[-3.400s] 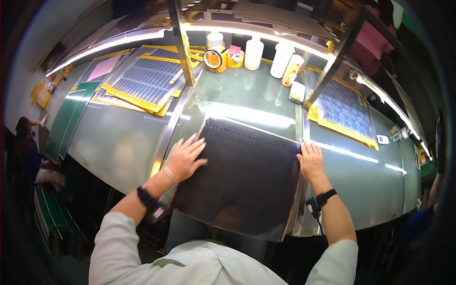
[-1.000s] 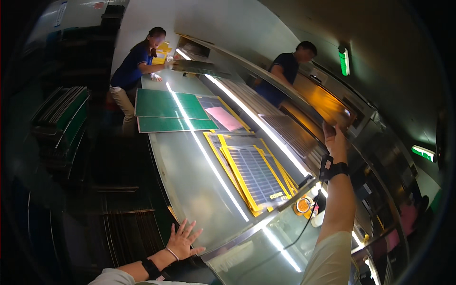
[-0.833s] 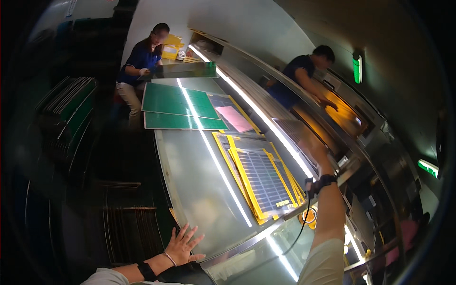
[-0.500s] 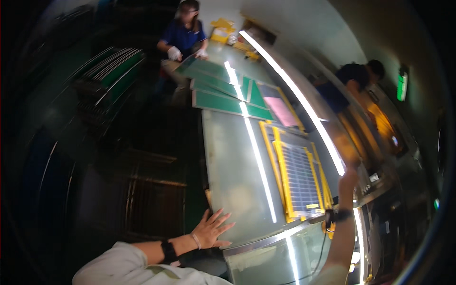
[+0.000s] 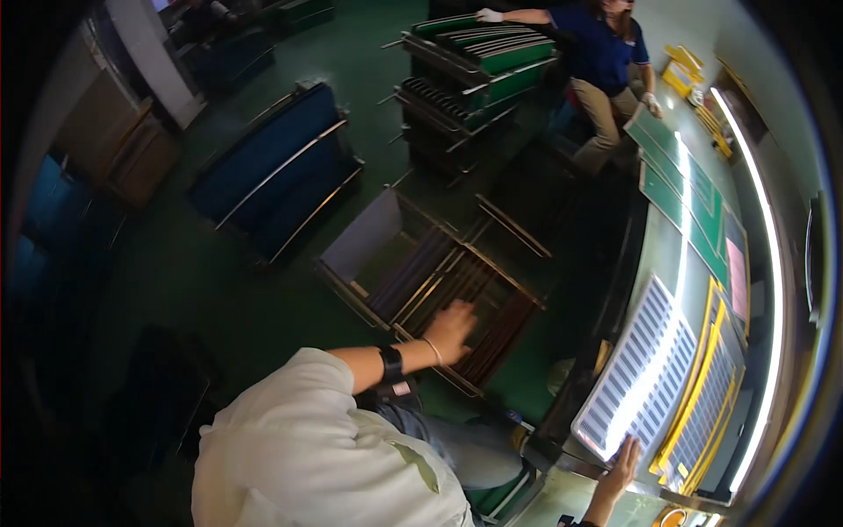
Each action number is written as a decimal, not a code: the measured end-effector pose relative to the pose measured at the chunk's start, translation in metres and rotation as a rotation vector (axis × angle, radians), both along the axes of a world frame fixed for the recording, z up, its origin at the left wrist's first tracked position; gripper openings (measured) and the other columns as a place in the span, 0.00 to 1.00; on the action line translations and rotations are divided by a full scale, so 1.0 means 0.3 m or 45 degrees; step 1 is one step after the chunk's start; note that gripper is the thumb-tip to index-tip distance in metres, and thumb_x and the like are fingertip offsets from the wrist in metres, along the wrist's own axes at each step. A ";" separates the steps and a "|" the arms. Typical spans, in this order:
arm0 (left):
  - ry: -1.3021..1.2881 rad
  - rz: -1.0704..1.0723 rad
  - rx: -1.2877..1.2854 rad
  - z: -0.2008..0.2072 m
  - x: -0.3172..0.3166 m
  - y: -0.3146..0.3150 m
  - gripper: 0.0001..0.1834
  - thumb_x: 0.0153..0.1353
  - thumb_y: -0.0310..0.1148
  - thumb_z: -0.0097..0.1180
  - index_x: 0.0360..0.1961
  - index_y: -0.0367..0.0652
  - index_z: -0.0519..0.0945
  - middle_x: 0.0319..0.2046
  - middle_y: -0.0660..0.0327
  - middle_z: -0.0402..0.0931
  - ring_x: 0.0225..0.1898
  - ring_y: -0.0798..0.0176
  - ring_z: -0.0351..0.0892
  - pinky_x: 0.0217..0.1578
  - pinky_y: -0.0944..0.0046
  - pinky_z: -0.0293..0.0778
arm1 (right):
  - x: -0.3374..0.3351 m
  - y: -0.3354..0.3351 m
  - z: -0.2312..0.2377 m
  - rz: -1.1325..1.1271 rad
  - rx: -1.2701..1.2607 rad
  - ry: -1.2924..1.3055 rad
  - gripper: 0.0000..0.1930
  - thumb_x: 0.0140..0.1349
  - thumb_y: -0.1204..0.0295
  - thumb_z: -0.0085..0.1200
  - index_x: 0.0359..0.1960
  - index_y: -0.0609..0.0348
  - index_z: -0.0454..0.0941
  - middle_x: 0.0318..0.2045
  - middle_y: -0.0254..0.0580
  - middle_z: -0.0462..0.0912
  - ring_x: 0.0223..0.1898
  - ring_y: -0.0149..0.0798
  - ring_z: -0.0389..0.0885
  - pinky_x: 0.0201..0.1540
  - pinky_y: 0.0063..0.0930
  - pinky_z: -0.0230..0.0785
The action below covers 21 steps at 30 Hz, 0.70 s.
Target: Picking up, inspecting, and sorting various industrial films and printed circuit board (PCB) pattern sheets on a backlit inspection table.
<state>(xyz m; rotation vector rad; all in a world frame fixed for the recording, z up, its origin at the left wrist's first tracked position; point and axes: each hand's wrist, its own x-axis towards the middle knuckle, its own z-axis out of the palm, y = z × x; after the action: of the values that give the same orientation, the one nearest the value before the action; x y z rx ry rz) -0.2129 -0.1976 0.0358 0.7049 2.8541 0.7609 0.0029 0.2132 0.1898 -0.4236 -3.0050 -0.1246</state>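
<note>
My left hand (image 5: 451,334) reaches over the open floor rack (image 5: 421,303), near its dark upright slats. Its fingers look stretched out, though blurred, and I see nothing in them. On the bench at my right lies a white sheet with grey-blue stripes (image 5: 645,364), glaring under the lamp. My right hand (image 5: 620,470) rests at the near corner of this sheet, fingers extended against its edge. Just right of the sheet are yellow-framed grid panels (image 5: 702,395), overlapping one another.
Green panels (image 5: 694,206) lie farther up the bench (image 5: 615,338). A co-worker (image 5: 606,53) in white gloves stands there, one arm toward stacked racks of green boards (image 5: 492,61). A blue-sided rack (image 5: 281,167) stands on the floor. A long lamp (image 5: 768,246) runs along the bench.
My view has swung left. My left hand has gone from the bench edge to over the rack. My right hand has come back to the bench, where the striped sheet now lies.
</note>
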 end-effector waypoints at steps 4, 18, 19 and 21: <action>-0.618 0.476 -0.592 -0.304 -0.124 -0.530 0.26 0.47 0.42 0.58 0.47 0.38 0.76 0.54 0.49 0.66 0.59 0.48 0.60 0.53 0.50 0.65 | 0.027 0.030 0.011 0.046 -0.103 -0.091 0.30 0.54 0.85 0.40 0.62 0.57 0.61 0.60 0.51 0.64 0.62 0.53 0.60 0.63 0.37 0.53; -0.642 0.946 -0.355 -0.641 -0.579 -1.129 0.18 0.59 0.39 0.45 0.41 0.37 0.78 0.44 0.49 0.76 0.47 0.47 0.74 0.48 0.54 0.71 | 0.113 -0.595 -0.012 -0.885 -0.655 0.114 0.25 0.47 0.82 0.48 0.52 0.63 0.69 0.54 0.57 0.69 0.53 0.50 0.69 0.52 0.37 0.65; -0.591 1.029 -0.308 -0.677 -0.593 -1.139 0.18 0.59 0.39 0.46 0.43 0.38 0.77 0.45 0.49 0.75 0.48 0.46 0.74 0.49 0.54 0.70 | 0.101 -0.618 -0.026 -0.946 -0.741 0.096 0.25 0.48 0.82 0.48 0.52 0.63 0.69 0.54 0.57 0.69 0.53 0.50 0.69 0.52 0.37 0.65; -0.557 1.100 -0.255 -0.729 -0.630 -1.135 0.18 0.59 0.39 0.46 0.45 0.39 0.76 0.45 0.48 0.75 0.48 0.46 0.73 0.49 0.53 0.70 | 0.082 -0.650 -0.049 -1.071 -0.888 0.080 0.25 0.48 0.82 0.48 0.52 0.63 0.69 0.53 0.57 0.69 0.53 0.50 0.69 0.52 0.37 0.65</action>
<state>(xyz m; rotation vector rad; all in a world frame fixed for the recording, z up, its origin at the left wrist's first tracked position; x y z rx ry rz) -0.4018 -0.5380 -0.1830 -0.6928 2.6697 0.5721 0.0274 0.0183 0.1752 -1.6614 -2.4954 0.8607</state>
